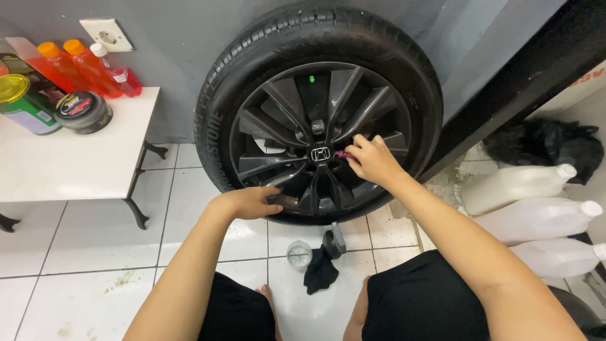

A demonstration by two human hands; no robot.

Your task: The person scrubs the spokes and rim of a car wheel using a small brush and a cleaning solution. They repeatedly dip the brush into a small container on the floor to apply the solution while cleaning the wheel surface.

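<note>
Knees in black shorts [423, 297] at bottom edge. Left hand [249, 202] rests loosely curled on lower spoke of black wheel [319, 113], which leans on grey wall. Right hand [372, 159] pinches small pink cloth [344, 154] beside hub. Gauge [298, 254], black rag [320, 271] on tiles.

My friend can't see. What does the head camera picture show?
A person's right hand presses a small pink thing against the dark spokes of a car wheel leaning on a grey wall, while the left hand steadies its lower rim. Bottles and tins sit on a white table nearby.
</note>
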